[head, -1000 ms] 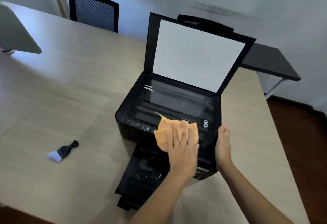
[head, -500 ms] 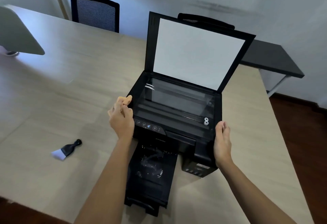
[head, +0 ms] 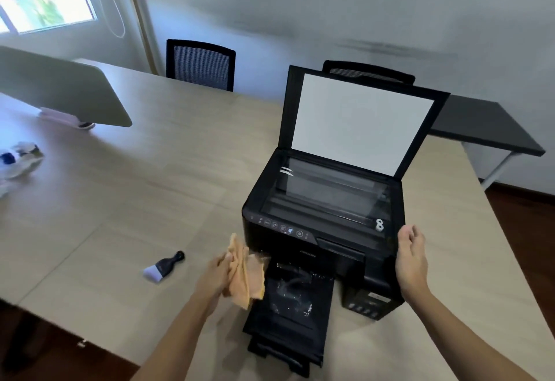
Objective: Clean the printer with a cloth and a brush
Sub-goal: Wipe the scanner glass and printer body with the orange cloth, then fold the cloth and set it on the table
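A black printer (head: 324,230) stands on the wooden table with its scanner lid (head: 360,119) raised and its output tray (head: 288,314) pulled out at the front. My left hand (head: 217,275) holds an orange cloth (head: 246,275) against the printer's front left corner, beside the tray. My right hand (head: 411,260) rests flat against the printer's right side, fingers together. A small black brush with pale bristles (head: 163,266) lies on the table, left of my left hand.
The wooden table (head: 135,200) ends close in front of me. A grey divider panel (head: 60,89) stands at the left, with blurred white items (head: 18,161) near it. Two black chairs (head: 199,63) stand behind the table, and a dark desk (head: 486,128) at the right.
My left hand carried the cloth from the scanner glass round the printer's left side down to its front left corner. My view has tilted up. The right hand stays on the right side.
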Action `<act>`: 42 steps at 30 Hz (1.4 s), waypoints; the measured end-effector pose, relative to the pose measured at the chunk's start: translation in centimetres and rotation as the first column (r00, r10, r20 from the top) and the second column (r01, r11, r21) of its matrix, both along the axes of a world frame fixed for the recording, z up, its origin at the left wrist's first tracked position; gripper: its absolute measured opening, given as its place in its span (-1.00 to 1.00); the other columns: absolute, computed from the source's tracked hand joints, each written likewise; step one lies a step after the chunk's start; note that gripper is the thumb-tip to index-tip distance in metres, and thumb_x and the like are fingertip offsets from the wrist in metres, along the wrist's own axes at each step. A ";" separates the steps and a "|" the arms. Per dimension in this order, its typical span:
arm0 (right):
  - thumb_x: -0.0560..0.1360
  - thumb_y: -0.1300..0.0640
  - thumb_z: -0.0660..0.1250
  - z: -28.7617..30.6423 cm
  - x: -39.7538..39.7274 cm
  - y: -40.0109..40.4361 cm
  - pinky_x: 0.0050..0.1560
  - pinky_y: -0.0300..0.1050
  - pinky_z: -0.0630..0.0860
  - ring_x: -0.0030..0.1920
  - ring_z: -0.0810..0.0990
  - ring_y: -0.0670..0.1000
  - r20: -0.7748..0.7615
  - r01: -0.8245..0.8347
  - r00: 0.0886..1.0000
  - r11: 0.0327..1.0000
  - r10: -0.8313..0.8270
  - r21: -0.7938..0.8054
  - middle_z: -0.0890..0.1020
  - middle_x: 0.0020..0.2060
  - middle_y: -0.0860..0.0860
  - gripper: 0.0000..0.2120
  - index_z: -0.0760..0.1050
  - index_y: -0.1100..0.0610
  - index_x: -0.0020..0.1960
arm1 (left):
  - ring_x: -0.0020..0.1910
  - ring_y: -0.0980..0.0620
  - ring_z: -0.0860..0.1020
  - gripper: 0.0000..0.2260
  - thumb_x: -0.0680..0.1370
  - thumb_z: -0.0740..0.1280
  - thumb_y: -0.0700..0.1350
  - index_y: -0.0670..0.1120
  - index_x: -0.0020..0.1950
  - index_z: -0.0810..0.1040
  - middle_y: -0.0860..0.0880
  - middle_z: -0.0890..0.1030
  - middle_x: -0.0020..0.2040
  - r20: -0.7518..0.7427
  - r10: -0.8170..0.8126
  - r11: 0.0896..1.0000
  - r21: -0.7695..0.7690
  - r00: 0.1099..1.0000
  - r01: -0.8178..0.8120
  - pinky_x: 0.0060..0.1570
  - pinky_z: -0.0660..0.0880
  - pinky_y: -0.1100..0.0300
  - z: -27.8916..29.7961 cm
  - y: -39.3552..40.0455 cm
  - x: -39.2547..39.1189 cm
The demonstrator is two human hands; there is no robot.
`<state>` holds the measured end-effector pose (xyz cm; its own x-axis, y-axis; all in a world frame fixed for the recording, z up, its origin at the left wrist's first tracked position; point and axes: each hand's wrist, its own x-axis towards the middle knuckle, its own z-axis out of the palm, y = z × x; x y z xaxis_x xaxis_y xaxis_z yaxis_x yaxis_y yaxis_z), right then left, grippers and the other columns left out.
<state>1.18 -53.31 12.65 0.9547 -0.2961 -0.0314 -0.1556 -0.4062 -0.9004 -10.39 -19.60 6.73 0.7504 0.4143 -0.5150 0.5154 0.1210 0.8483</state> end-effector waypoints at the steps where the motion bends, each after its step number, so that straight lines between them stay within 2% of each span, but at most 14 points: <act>1: 0.54 -0.28 0.00 0.0 -0.6 0.3 0.50 0.10 0.09 0.48 0.22 0.16 0.079 0.028 0.997 0.994 -0.020 -0.110 0.30 0.47 0.15 -0.33 0.21 0.15 0.47 | -0.09 -0.07 0.60 -0.71 0.60 0.23 -0.10 -0.08 0.31 0.47 -0.17 0.62 0.05 0.042 0.010 0.996 0.086 0.999 -0.013 -0.24 0.51 0.13 0.8 1.3 -0.5; 5: 0.54 -0.02 0.18 0.0 -5.5 6.8 0.42 0.04 0.26 0.36 0.39 0.11 0.436 -0.097 0.867 0.940 0.241 -0.327 0.50 0.26 0.09 -0.63 0.46 0.14 0.26 | 0.02 0.05 0.59 -0.32 0.28 0.39 -0.22 0.09 0.38 0.35 -0.04 0.57 0.11 0.254 -0.254 0.945 0.272 0.933 0.183 0.01 0.54 0.19 5.0 6.0 -2.8; 8: 0.53 0.05 0.33 0.2 -9.6 15.0 0.16 -0.14 0.49 0.16 0.56 -0.11 0.231 -0.554 0.783 0.816 0.578 -0.164 0.61 0.08 -0.11 -0.81 0.54 -0.02 0.13 | 0.13 0.18 0.58 -0.27 0.38 0.50 -0.23 0.16 0.44 0.28 0.12 0.54 0.18 0.245 -0.561 0.825 0.239 0.790 0.512 0.11 0.53 0.25 7.8 7.5 -3.6; 10: 0.46 0.04 0.43 0.7 -11.0 19.2 0.14 -0.15 0.54 0.16 0.60 -0.08 0.021 -0.769 0.631 0.621 0.776 0.150 0.62 0.12 -0.07 -0.62 0.48 -0.05 0.26 | 0.12 0.16 0.57 -0.42 0.49 0.41 -0.23 0.10 0.44 0.31 0.14 0.56 0.12 0.287 -0.616 0.787 0.183 0.734 0.589 0.16 0.53 0.20 8.6 8.0 -3.5; 12: 0.39 0.05 0.51 1.0 -11.0 22.1 0.14 -0.07 0.57 0.14 0.63 -0.02 -0.054 -0.807 0.520 0.511 0.853 0.296 0.63 0.13 0.03 -0.46 0.43 -0.03 0.32 | 0.04 0.14 0.58 -0.54 0.55 0.30 -0.26 0.07 0.41 0.35 0.07 0.57 0.07 0.307 -0.627 0.779 0.225 0.716 0.586 0.16 0.54 0.14 9.3 8.9 -3.3; 16: 0.31 0.05 0.55 1.2 -10.6 25.1 -0.16 -0.05 0.53 -0.23 0.58 0.01 -0.093 -0.813 0.570 0.577 0.816 0.077 0.66 -0.15 0.16 -0.59 0.57 -0.03 0.12 | -0.20 0.18 0.54 -0.39 0.46 0.34 -0.29 0.26 0.36 0.34 0.02 0.45 0.08 0.373 -0.643 0.755 0.453 0.669 0.474 -0.07 0.54 0.24 9.8 12.0 -2.9; 20: 0.28 0.17 0.57 2.6 -10.5 26.4 -0.19 -0.16 0.50 -0.28 0.52 -0.12 -0.056 -0.730 0.683 0.683 0.728 -0.030 0.63 -0.27 0.08 -0.51 0.53 -0.07 0.15 | -0.34 0.21 0.47 -0.21 0.33 0.50 -0.28 0.33 0.37 0.31 0.06 0.46 0.03 0.251 -0.701 0.663 0.574 0.667 0.481 -0.19 0.49 0.34 10.0 16.5 -2.2; 25: 0.31 0.33 0.42 5.6 -10.1 27.7 -0.02 -0.10 0.56 -0.06 0.63 -0.02 0.020 -0.732 0.677 0.671 0.735 0.120 0.67 -0.01 -0.04 -0.45 0.54 -0.14 0.19 | -0.08 0.11 0.56 -0.41 0.35 0.55 -0.10 -0.01 0.36 0.48 0.05 0.56 -0.01 -0.205 -0.772 0.429 0.531 0.602 0.731 -0.04 0.51 0.27 10.4 20.3 -1.6; 29: 0.38 0.45 0.36 7.0 -9.7 27.7 -0.14 -0.26 0.50 -0.16 0.60 -0.07 0.044 -0.679 0.708 0.661 0.705 0.320 0.70 -0.12 0.01 -0.55 0.63 0.01 0.13 | -0.10 0.03 0.61 -0.59 0.39 0.50 -0.01 -0.05 0.22 0.59 0.06 0.61 -0.14 -0.289 -0.759 0.407 0.489 0.584 0.771 -0.19 0.45 0.30 11.2 23.1 -0.8; 31: 0.40 0.28 0.46 7.2 -9.6 27.6 -0.19 -0.26 0.47 -0.20 0.55 -0.04 0.099 -0.590 0.790 0.704 0.606 0.394 0.67 -0.23 0.04 -0.74 0.66 0.08 0.06 | -0.18 0.06 0.60 -0.62 0.40 0.50 -0.01 -0.03 0.19 0.61 0.04 0.63 -0.20 -0.306 -0.758 0.430 0.431 0.577 0.793 -0.26 0.44 0.32 11.4 24.2 -0.9; 34: 0.38 0.11 0.45 7.0 -9.9 28.0 -0.20 -0.19 0.45 -0.24 0.47 0.04 0.179 -0.514 0.853 0.728 0.490 0.453 0.59 -0.31 0.13 -0.84 0.66 0.17 -0.09 | -0.11 0.02 0.61 -0.45 0.35 0.53 -0.17 -0.01 0.32 0.50 -0.10 0.66 -0.07 -0.168 -0.819 0.533 0.131 0.549 0.836 -0.14 0.51 0.25 10.9 25.3 -1.6; 37: 0.44 0.30 0.41 7.1 -10.2 29.0 -0.23 -0.07 0.39 -0.21 0.40 0.11 0.209 -0.554 0.826 0.687 0.523 0.470 0.54 -0.21 0.09 -0.86 0.64 0.15 -0.03 | -0.05 0.02 0.61 -0.29 0.36 0.43 -0.42 0.06 0.42 0.38 -0.11 0.61 0.08 -0.006 -0.874 0.486 -0.060 0.487 0.872 -0.05 0.54 0.21 10.1 25.5 -2.4; 40: 0.45 0.44 0.32 8.2 -10.6 30.3 -0.30 -0.16 0.34 -0.25 0.36 0.09 0.179 -0.639 0.751 0.631 0.636 0.439 0.54 -0.14 -0.01 -0.62 0.62 0.06 0.12 | -0.08 0.13 0.62 -0.23 0.40 0.41 -0.39 0.16 0.48 0.27 0.04 0.52 0.31 -0.137 -0.913 0.388 0.004 0.385 0.922 0.10 0.57 0.09 9.5 24.6 -2.9; 42: 0.44 0.46 0.28 8.9 -10.8 31.0 -0.42 -0.24 0.33 -0.31 0.36 0.10 0.133 -0.704 0.679 0.589 0.722 0.397 0.53 -0.19 0.11 -0.56 0.59 0.04 0.17 | 0.16 0.14 0.56 -0.23 0.43 0.45 -0.23 0.18 0.51 0.19 0.13 0.45 0.38 -0.324 -0.860 0.361 0.162 0.395 0.918 0.25 0.49 0.10 9.0 23.2 -3.1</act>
